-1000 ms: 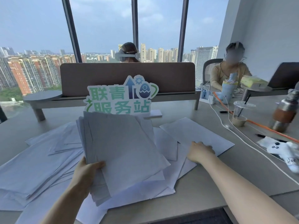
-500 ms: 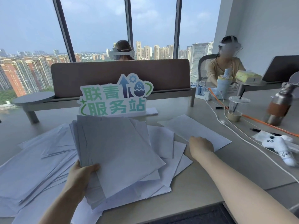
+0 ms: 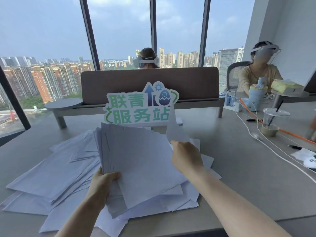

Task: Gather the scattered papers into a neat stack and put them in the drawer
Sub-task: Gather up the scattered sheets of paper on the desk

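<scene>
Gripping a fanned bundle of papers [image 3: 136,161] at its lower corner, the left hand [image 3: 102,183] held it tilted above the desk [image 3: 248,177]; the right hand [image 3: 185,158] pinched a single raised sheet [image 3: 174,129] beside it; loose sheets [image 3: 56,170] lay scattered beneath.

You get bright, hazy daylight through the tall glass windows with dark frames [image 3: 119,31] ahead, so the loose white paper sheets [image 3: 136,159] read bluish-grey and shadows on the grey desk top [image 3: 239,159] stay soft. Your wide lens bends the window frames outward toward the edges. The single lifted white sheet [image 3: 174,129] is motion-blurred, and the far right edge smears.
</scene>
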Motion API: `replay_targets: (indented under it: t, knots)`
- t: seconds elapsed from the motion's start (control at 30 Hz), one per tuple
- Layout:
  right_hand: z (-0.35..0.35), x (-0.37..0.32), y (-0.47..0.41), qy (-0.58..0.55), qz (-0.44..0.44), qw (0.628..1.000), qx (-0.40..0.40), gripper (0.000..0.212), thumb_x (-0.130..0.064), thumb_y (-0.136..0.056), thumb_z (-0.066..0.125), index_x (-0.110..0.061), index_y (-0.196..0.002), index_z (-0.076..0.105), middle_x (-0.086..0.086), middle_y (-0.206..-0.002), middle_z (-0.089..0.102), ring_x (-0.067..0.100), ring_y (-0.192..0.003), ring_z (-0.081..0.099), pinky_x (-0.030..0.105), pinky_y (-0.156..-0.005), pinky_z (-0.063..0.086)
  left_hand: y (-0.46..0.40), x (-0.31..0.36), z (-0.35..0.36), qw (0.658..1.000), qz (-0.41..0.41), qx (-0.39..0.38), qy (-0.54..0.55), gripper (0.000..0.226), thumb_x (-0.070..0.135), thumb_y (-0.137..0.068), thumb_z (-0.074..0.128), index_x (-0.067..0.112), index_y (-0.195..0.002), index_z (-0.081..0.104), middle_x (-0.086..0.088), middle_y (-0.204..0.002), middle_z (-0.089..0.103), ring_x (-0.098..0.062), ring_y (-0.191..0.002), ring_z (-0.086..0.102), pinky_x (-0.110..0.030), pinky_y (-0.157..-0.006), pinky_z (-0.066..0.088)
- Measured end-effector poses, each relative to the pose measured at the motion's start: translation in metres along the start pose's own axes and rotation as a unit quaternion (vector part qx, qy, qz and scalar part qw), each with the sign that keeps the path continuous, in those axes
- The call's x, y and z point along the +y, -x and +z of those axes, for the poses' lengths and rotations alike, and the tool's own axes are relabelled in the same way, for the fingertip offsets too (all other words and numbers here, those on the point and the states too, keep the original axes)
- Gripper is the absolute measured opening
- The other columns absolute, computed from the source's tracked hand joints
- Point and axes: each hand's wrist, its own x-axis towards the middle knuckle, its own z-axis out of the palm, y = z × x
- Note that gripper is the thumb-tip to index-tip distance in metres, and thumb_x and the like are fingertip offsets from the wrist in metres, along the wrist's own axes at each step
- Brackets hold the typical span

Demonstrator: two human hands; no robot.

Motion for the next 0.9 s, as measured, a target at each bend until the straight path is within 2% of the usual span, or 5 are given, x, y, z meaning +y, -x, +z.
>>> replay_targets:
  t: [0.17, 0.37, 0.63, 0.8, 0.9]
  knots:
    - [0.008, -0.058, 0.017, -0.022, -0.078, 0.996, -0.041, 0.023, 0.001, -0.084, 0.044, -0.010, -0.099, 0.058, 0.016, -0.086, 0.067, 0.039, -0.083, 0.063, 0.033, -0.060, 0.035, 0.004, 0.001, -0.010, 1.000, -0.008, 0.000, 0.011, 0.028, -0.011, -0.068, 0.066, 0.009, -0.087, 0.061, -0.016, -0.079, 0.066, -0.031, -0.066, 0.061, -0.035, -0.064, 0.054]
    - [0.030, -0.095, 0.035, -0.028, -0.127, 0.987, -0.092, 0.011, -0.002, -0.083, 0.044, -0.013, -0.081, 0.043, 0.016, -0.079, 0.061, 0.037, -0.070, 0.050, 0.032, -0.052, 0.028, 0.005, -0.003, -0.016, 1.000, -0.015, -0.018, 0.012, 0.030, -0.014, -0.079, 0.055, 0.010, -0.096, 0.062, -0.015, -0.082, 0.069, -0.030, -0.067, 0.063, -0.037, -0.064, 0.054]
    - [0.044, -0.113, 0.044, -0.066, -0.144, 0.981, -0.114, 0.019, -0.010, -0.089, 0.044, -0.009, -0.098, 0.060, 0.018, -0.097, 0.067, 0.040, -0.089, 0.063, 0.032, -0.064, 0.032, -0.002, -0.008, -0.019, 0.997, -0.020, -0.043, 0.058, 0.017, 0.020, -0.092, 0.062, 0.016, -0.109, 0.063, -0.011, -0.097, 0.075, -0.030, -0.085, 0.073, -0.037, -0.072, 0.057]
    - [0.046, -0.116, 0.052, -0.113, -0.141, 0.975, -0.132, 0.036, -0.046, -0.093, 0.044, -0.017, -0.096, 0.063, 0.007, -0.098, 0.071, 0.031, -0.092, 0.064, 0.032, -0.066, 0.039, -0.004, -0.007, -0.018, 0.998, -0.027, -0.046, 0.029, 0.024, 0.000, -0.083, 0.064, 0.010, -0.104, 0.063, -0.018, -0.096, 0.073, -0.034, -0.084, 0.071, -0.040, -0.074, 0.057]
    - [0.045, -0.109, 0.051, -0.166, -0.087, 0.972, -0.141, 0.052, -0.062, -0.090, 0.039, -0.023, -0.107, 0.068, -0.002, -0.105, 0.072, 0.023, -0.102, 0.063, 0.034, -0.081, 0.050, -0.008, -0.009, -0.019, 0.999, -0.036, -0.036, 0.008, 0.041, -0.007, -0.065, 0.064, 0.004, -0.105, 0.061, -0.023, -0.094, 0.071, -0.033, -0.074, 0.066, -0.037, -0.065, 0.055]
